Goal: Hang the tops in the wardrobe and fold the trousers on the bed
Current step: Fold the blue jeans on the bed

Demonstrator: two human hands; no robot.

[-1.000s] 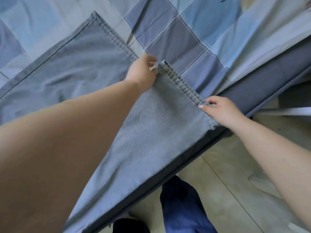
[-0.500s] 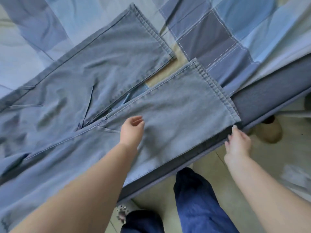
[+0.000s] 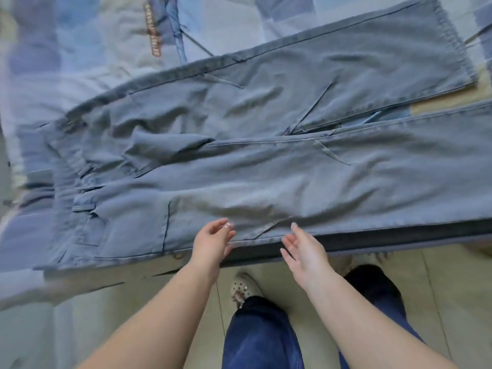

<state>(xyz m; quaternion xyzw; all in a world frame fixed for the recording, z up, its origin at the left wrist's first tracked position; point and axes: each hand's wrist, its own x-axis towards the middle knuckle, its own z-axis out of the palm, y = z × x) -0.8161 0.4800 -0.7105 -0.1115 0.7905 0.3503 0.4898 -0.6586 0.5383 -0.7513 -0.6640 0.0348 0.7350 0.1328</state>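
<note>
Denim trousers [image 3: 266, 166] lie below both empty, relaxed hands [image 3: 259, 245].

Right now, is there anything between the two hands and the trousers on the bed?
Nothing visible. The left hand and right hand hover open at the near edge of the trousers, which lie spread flat with nothing on top.

We record grey-blue trousers [image 3: 266, 166] spread flat and wrinkled across the bed [image 3: 80, 62], waistband to our left, both legs running right, the far leg's hem in view at upper right. The bed carries a blue patchwork cover. Our left hand [image 3: 213, 239] sits at the trousers' near edge, fingers loosely curled and holding nothing; our right hand [image 3: 304, 250] hovers just beside it, fingers extended. Below we note a tiled floor [image 3: 439, 288], dark blue trouser legs [image 3: 263, 339] and a pale shoe [image 3: 243, 288].
</note>
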